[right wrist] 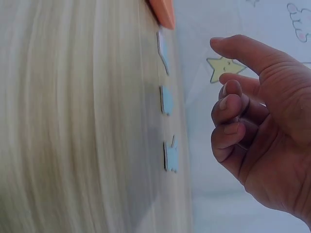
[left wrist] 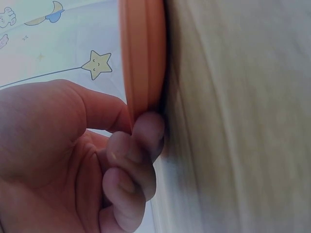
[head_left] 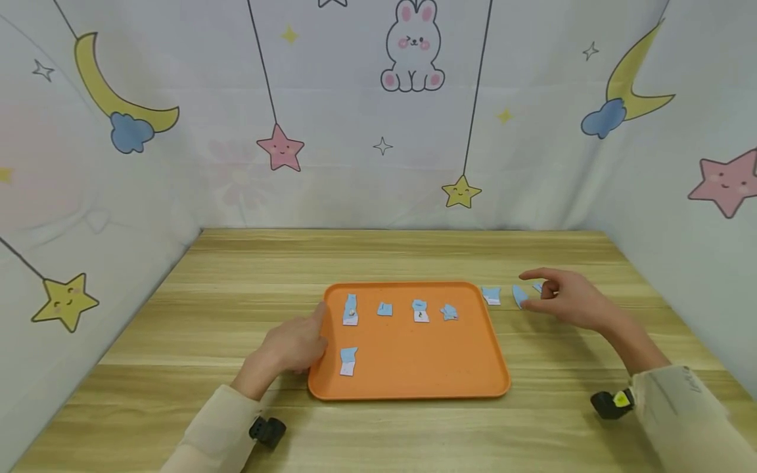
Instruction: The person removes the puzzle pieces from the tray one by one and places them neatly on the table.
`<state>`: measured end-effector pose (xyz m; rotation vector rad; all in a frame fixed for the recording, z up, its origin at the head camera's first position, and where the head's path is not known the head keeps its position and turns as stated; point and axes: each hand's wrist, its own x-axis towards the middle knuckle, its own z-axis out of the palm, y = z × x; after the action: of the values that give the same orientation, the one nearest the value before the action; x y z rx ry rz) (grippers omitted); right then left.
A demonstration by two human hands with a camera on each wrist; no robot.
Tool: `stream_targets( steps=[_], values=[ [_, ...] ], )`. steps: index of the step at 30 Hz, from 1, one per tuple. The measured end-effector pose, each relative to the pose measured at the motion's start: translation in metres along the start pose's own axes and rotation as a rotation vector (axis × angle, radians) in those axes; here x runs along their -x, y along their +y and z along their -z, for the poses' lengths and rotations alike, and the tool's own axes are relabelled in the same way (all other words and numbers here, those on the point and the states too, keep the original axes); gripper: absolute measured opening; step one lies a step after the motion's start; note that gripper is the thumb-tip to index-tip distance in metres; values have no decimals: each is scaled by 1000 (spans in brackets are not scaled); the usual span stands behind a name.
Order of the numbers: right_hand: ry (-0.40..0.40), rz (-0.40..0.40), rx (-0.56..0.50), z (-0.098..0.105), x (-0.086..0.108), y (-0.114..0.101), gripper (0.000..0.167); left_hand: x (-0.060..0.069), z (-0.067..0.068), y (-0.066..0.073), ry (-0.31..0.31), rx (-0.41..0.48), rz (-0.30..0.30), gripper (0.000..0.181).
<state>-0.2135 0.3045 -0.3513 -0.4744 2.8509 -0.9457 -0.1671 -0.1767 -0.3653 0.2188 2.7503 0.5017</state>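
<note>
An orange tray point(head_left: 414, 358) point(left wrist: 142, 53) lies flat, with several blue and white pieces on it, including a tall piece point(head_left: 351, 309) and a lower-left piece point(head_left: 348, 361). My left hand point(head_left: 296, 343) point(left wrist: 68, 141) grips the tray's left edge between thumb and fingers. To the tray's right, my right hand point(head_left: 570, 299) point(right wrist: 277, 131) hovers with thumb and index finger apart, other fingers curled, nothing held. Near it on the table are a light-blue and white piece point(head_left: 491, 295), a narrow blue piece point(head_left: 520, 296) point(right wrist: 166, 100) and a third piece point(head_left: 537, 287) point(right wrist: 171, 156), partly hidden by the hand in the head view.
The wood-grain table point(head_left: 260, 263) extends around the tray on all sides. White cloth walls point(head_left: 367, 190) printed with stars, moons and a rabbit stand behind it and at both sides.
</note>
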Motion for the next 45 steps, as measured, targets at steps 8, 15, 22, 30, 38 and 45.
stream_targets(
  steps=[8, 15, 22, 30, 38, 45],
  values=[
    [3, 29, 3, -13, -1, -21, 57, 2, 0, 0, 0, 8, 0, 74],
    [0, 44, 12, -29, -4, -35, 50, 2, -1, -1, 0, 6, -7, 73],
    [2, 65, 5, -44, -5, -55, 49, 3, -2, -1, 1, 5, -6, 73],
    [29, 117, 5, -63, -4, -80, 45, 2, -2, -1, 1, 15, -11, 74],
    [-10, 146, 1, -78, -6, -98, 44, 1, -1, -1, -1, 19, -10, 72],
    [-70, 143, -28, -92, -9, -113, 43, 1, 0, 0, -5, 12, -2, 74]
  ],
)
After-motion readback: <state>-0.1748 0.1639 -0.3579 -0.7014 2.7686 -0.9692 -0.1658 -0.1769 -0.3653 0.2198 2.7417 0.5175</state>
